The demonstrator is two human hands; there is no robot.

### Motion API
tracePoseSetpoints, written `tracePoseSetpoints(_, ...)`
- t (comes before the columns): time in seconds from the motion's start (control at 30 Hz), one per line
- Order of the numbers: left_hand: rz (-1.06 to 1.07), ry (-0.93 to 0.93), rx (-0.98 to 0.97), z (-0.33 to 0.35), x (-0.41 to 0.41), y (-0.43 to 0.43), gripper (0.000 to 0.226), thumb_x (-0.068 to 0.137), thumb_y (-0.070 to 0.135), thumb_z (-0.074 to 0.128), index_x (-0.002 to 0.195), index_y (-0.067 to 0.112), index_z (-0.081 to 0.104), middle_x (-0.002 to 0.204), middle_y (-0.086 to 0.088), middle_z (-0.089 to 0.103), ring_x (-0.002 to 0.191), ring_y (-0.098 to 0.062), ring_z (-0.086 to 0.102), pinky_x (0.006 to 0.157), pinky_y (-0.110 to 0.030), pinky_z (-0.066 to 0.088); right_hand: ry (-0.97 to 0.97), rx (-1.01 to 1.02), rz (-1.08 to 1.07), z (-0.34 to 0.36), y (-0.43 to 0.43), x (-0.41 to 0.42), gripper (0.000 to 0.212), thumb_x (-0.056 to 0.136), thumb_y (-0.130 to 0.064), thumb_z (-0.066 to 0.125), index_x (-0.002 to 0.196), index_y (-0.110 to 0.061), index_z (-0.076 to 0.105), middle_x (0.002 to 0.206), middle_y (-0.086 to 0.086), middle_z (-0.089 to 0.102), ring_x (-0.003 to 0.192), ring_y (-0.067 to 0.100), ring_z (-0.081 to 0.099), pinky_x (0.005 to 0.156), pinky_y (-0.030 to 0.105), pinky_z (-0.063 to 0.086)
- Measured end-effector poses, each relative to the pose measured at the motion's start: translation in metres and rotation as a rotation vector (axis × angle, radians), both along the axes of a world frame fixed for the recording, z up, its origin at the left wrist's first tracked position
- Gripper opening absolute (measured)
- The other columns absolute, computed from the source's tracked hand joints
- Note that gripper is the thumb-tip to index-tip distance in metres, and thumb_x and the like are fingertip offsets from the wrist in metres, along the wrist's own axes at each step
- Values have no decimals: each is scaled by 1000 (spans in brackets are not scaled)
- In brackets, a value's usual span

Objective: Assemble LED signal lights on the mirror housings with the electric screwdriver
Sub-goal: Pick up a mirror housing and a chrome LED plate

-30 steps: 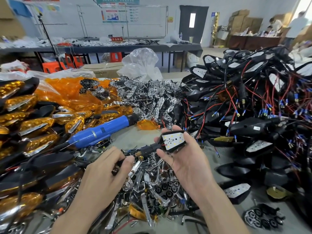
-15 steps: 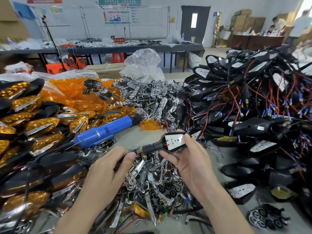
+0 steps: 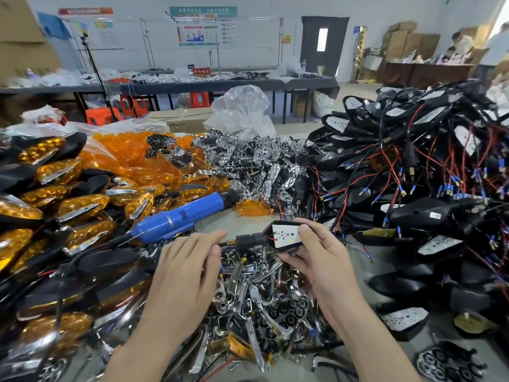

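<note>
The right hand grips a black mirror housing between thumb and fingers, open side up, so the white LED board inside faces the camera. The housing's stem sticks out to the left, toward the left hand. That hand's fingers lie nearly straight with their tips at the end of the stem; I cannot tell whether they pinch it or only touch it.

The blue electric screwdriver lies on the counter just beyond the left hand, nobody holding it. Its long axis runs from near left to far right, cord at the near left end and black nose at the far right. The left hand is clearly the nearer one, so my guess is it goes forward for the tool.

A red sign on the far table reads 不合格区; the screwdriver's label and the wall posters are too blurred to read
</note>
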State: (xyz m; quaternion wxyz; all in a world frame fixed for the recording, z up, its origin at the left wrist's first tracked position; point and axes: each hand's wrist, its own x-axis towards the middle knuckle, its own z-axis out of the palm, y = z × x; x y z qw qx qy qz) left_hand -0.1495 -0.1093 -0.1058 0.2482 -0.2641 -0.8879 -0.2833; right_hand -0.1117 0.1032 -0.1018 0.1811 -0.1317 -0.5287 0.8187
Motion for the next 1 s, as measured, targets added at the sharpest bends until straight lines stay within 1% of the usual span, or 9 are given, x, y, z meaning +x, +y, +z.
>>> tracePoseSetpoints(0.1, 23, 63, -96, 4, 1, 6, 47, 104, 53, 30, 139, 29, 50, 122, 14, 58, 117, -8, 49, 105, -23, 27, 50, 29, -33, 1, -4, 0, 10, 103, -16, 59, 103, -21, 68, 96, 10, 71, 83, 22, 74, 68, 29, 62)
tracePoseSetpoints(0.2, 21, 106, -194, 2, 0, 12, 58, 100, 63, 35, 141, 25, 50, 118, 11, 63, 112, -8, 50, 101, -28, 35, 107, 40, -43, 1, -6, 1, 9, 101, -18, 63, 103, -27, 62, 93, 8, 69, 83, 23, 74, 69, 29, 62)
tracePoseSetpoints(0.4, -10, 257, -114, 1, -3, 12, 36, 99, 47, 46, 120, 23, 62, 99, 12, 68, 91, -11, 60, 85, -29, 42, 186, 224, -69, 3, -7, 4, 25, 99, -17, 64, 89, -40, 62, 90, 2, 73, 82, 16, 74, 68, 27, 61)
tracePoseSetpoints(0.47, 3, 288, -105, 1, -1, 13, 37, 99, 45, 47, 117, 19, 66, 95, 10, 69, 88, -12, 60, 83, -29, 42, 208, 327, -133, 1, -7, 5, 19, 96, -28, 67, 87, -43, 60, 92, -4, 73, 82, 18, 73, 69, 31, 62)
tracePoseSetpoints(0.53, 17, 310, -109, 2, 0, 13, 38, 99, 44, 47, 116, 17, 68, 94, 8, 70, 85, -15, 61, 81, -31, 43, 164, 479, -182, -1, -7, 8, 6, 89, -49, 66, 88, -45, 61, 93, -9, 70, 82, 22, 71, 73, 46, 63)
tracePoseSetpoints(0.67, 29, 368, -127, 5, 2, 11, 37, 99, 39, 50, 114, 14, 71, 92, 6, 71, 81, -19, 64, 78, -35, 46, 5, 653, -219, -3, -7, 9, 23, 84, -68, 60, 101, -53, 59, 105, -27, 66, 87, 12, 71, 82, 48, 60)
tracePoseSetpoints(0.77, 26, 419, -146, 5, 2, 11, 35, 99, 37, 50, 114, 13, 72, 90, 4, 71, 78, -21, 64, 76, -37, 47, -38, 627, -223, -1, -7, 9, 22, 85, -64, 63, 100, -48, 64, 101, -28, 69, 89, 12, 72, 83, 46, 60)
tracePoseSetpoints(0.9, 24, 430, -131, 4, 1, 8, 35, 100, 36, 50, 115, 12, 71, 90, 3, 71, 78, -21, 64, 75, -38, 48, -79, 353, -92, 3, 1, 9, 18, 89, -40, 74, 88, -22, 74, 90, -1, 77, 86, 18, 75, 61, 23, 59)
tracePoseSetpoints(1.0, 19, 415, -114, 2, -1, 7, 34, 100, 35, 51, 118, 13, 70, 91, 4, 71, 80, -20, 63, 76, -37, 47, -68, 208, 84, 10, 1, 13, 22, 86, -44, 72, 86, -24, 80, 89, -2, 78, 86, 12, 76, 72, 28, 62)
